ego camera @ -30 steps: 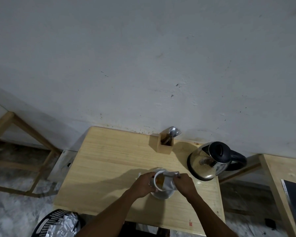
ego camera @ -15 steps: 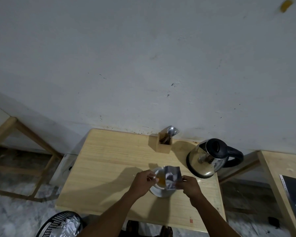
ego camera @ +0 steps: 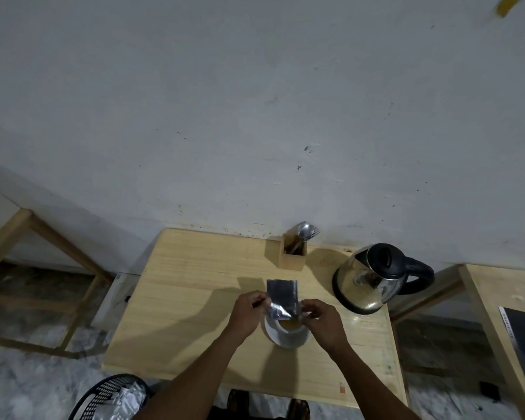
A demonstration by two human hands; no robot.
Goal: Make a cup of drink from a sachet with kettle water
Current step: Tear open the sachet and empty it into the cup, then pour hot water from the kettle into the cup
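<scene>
A silver foil sachet [ego camera: 282,295] stands upright over a white cup [ego camera: 290,330] that rests on a white saucer [ego camera: 278,339]. Orange-brown content shows inside the cup. My left hand [ego camera: 247,310] pinches the sachet's lower left corner and my right hand [ego camera: 325,322] pinches its lower right corner. A steel kettle [ego camera: 369,278] with a black lid and handle sits to the right of the cup on the wooden table [ego camera: 188,301].
A wooden holder [ego camera: 293,253] with spoons and a fork stands at the table's back edge by the wall. A black basket [ego camera: 109,398] with foil wrappers sits on the floor at the front left. Another wooden table [ego camera: 497,301] stands to the right.
The sachet has gone from lying tipped over the cup to standing upright above it. Both hands have shifted to its lower corners.
</scene>
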